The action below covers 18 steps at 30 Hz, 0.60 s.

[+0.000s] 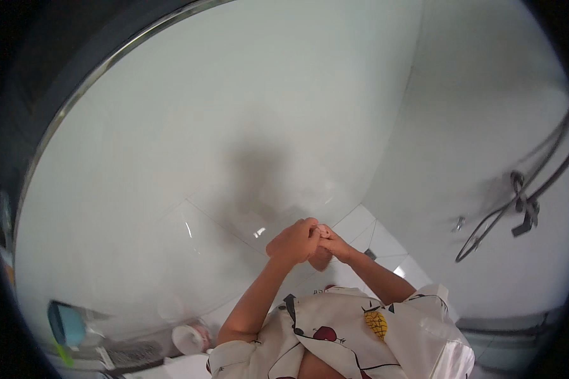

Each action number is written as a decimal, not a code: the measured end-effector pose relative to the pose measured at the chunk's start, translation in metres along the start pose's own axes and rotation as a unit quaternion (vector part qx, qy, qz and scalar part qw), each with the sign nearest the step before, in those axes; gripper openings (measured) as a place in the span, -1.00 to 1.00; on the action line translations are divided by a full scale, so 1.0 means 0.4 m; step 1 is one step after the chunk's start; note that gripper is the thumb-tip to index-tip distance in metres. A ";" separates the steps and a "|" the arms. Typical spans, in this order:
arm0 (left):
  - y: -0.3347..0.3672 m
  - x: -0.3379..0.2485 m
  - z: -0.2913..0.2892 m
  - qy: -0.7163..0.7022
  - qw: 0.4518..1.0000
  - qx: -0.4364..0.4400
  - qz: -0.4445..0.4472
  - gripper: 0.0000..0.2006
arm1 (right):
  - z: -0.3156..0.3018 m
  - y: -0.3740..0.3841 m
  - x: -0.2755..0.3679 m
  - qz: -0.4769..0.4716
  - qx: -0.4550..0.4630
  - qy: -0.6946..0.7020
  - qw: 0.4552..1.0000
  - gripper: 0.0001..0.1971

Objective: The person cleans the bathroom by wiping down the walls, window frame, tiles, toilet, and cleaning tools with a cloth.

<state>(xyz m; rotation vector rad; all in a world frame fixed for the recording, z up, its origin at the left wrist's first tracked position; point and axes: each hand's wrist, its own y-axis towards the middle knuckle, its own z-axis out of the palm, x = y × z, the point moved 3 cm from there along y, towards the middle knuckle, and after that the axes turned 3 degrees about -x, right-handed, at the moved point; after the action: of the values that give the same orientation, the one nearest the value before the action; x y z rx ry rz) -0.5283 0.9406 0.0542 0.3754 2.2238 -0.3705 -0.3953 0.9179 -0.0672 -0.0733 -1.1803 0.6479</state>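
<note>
My left hand (294, 243) and my right hand (336, 245) meet in front of my body, fingers closed and pressed together. A brownish, pointed shape (321, 260) shows just below the joined fingers. Whether it is a held item or something behind the hands, I cannot tell. The left hand covers much of whatever lies between the two. Both forearms reach up from a white patterned garment (341, 322) with fruit prints.
A shower mixer (526, 211) with a dark hose (487, 224) is on the right wall. At lower left are a blue container (73, 326) and a round white-and-pink item (191, 339). A small dark square (370, 254) lies on the white tiled floor (385, 243).
</note>
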 end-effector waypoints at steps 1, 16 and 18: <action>0.021 -0.013 -0.026 0.011 1.000 0.001 0.002 -0.68 | -0.008 0.005 0.037 -0.030 -0.004 0.017 0.999 -0.68; -0.002 -0.085 -0.455 0.611 0.672 -0.325 0.263 -0.57 | -0.691 0.086 0.330 -0.378 -0.409 0.225 0.800 -0.88; -0.025 -0.050 -0.472 0.689 0.587 -0.352 0.240 -0.56 | -0.759 0.139 0.380 -0.380 -0.406 0.251 0.792 -0.88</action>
<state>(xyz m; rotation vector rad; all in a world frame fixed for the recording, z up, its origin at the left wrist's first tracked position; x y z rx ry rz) -0.6505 1.0013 0.1866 0.9883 3.1677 1.6491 -0.1201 1.1238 -0.0834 -0.4446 -0.7817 -0.6093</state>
